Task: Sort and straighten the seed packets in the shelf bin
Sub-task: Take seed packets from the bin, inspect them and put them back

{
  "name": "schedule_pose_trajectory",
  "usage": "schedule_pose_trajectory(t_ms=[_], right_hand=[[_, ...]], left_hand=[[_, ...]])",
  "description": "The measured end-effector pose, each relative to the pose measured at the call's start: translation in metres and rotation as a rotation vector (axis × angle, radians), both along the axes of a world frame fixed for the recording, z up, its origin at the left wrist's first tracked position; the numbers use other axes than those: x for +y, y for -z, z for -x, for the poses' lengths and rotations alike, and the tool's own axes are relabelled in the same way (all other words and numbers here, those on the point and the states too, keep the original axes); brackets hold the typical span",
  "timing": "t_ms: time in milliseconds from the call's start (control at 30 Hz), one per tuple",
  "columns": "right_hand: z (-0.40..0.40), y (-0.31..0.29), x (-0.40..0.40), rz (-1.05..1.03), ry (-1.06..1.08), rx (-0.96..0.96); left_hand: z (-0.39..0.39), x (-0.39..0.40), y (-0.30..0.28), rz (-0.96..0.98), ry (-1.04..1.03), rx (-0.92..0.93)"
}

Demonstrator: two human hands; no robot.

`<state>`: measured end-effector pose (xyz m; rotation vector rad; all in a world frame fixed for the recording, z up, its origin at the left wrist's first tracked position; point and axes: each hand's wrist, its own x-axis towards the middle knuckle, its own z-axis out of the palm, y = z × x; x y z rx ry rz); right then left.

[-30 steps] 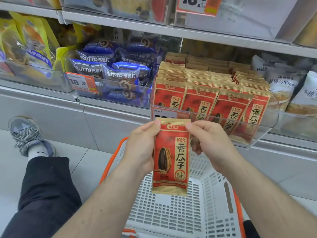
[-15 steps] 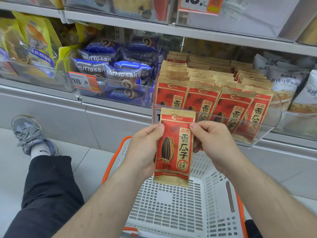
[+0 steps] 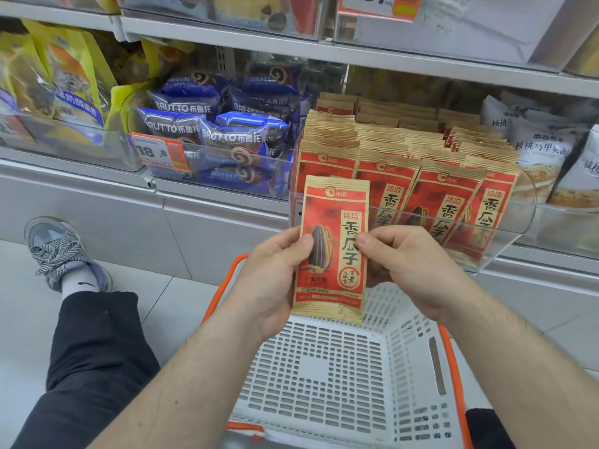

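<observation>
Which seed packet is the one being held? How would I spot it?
Find the clear shelf bin of red seed packets above the white basket. Just before its front, the left hand and right hand pinch one packet. It alone sits outside the bin, fully visible.

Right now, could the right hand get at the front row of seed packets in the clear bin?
Probably yes. The right hand sits just below the clear bin, whose top is open, with nothing between. But it pinches the held seed packet with the left hand.
</observation>
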<state>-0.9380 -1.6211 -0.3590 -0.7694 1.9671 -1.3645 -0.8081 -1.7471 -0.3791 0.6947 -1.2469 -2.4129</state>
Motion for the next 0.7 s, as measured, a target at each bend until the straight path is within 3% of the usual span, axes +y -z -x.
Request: schedule_pose_trajectory(t_ms=[167,367,433,533,600,700], right_hand=[[0.004,-0.003,0.007,-0.078,-0.243,-0.165],[0.003,-0.003,0.008,-0.046,-0.261,-0.169],[0.001,-0.005,0.006,-0.095,-0.246,-0.102],[-0.006,-0.002,0.002,-0.263,-0.2,0.192],[-0.013,0.001,-0.002,-0.345,-0.203,0.345],[-0.019,0.002,-0.002,-0.355,-0.254,0.36]], left_hand=[[-0.002,-0.003,-0.001,-0.036,-0.032,0.006],[-0.003,-0.003,0.0,-0.041,-0.016,-0.016],[-0.001,-0.003,0.007,0.036,-0.056,-0.038],[0.002,-0.001,0.022,0.314,-0.117,-0.137],[0.003,0.003,0.027,0.306,-0.077,-0.137],[0.003,0.005,0.031,0.238,-0.027,-0.144]])
